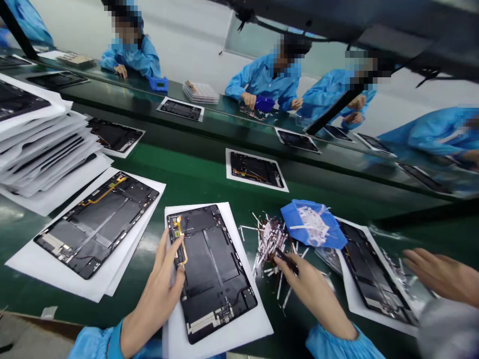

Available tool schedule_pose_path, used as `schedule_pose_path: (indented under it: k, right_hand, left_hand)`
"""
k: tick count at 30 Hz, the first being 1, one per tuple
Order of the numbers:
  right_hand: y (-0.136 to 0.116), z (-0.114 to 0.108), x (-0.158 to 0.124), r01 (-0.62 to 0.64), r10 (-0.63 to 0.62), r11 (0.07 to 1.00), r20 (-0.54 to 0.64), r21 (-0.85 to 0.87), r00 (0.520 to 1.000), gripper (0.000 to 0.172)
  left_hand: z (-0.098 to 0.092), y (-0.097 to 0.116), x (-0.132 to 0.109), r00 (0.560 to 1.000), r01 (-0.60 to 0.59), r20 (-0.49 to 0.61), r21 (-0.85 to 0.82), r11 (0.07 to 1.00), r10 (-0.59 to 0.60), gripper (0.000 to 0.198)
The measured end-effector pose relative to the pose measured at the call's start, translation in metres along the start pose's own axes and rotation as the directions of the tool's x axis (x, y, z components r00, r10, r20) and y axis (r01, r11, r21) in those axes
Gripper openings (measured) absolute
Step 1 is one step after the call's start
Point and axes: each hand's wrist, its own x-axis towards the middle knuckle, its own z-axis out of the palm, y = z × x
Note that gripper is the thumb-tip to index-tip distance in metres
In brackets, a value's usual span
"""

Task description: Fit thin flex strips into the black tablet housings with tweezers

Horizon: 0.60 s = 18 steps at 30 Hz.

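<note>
On the green bench (202,172), left grip (155,304) pinches a tablet's (213,279) gold cable (182,247), right grip (314,294) a dark tool (286,262).

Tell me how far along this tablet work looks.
Looks done: a heap of cut strips and a blue sheet bearing white strips sit by the work. In hand: the left hand's fingers are at a gold flex cable on a tablet housing, while the right hand grips a small dark tool. Left: the neighbouring housing keeps its gold cable, and a stack of sheeted housings sits untouched.
</note>
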Motion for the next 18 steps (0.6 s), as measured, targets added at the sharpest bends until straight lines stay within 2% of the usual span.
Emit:
schedule_pose_path:
  k: [4,10,18]
  right_hand:
    - [-0.004,0.01,0.007,0.073,-0.073,0.997,0.003,0.002,0.997,0.039]
    - [-0.009,0.014,0.012,0.15,-0.155,0.986,0.069,0.074,0.985,0.022]
    - [-0.015,0.012,0.006,0.114,-0.127,0.977,0.063,0.178,0.99,0.027]
  left_hand:
    - [0.001,-0.005,0.007,0.998,0.056,-0.033,-0.074,0.996,-0.058,0.049]
    - [0.001,-0.012,0.026,0.998,0.06,0.021,-0.17,0.984,-0.058,0.043]
    - [0.001,-0.002,0.023,0.995,0.039,-0.087,-0.014,0.999,-0.04,0.038]
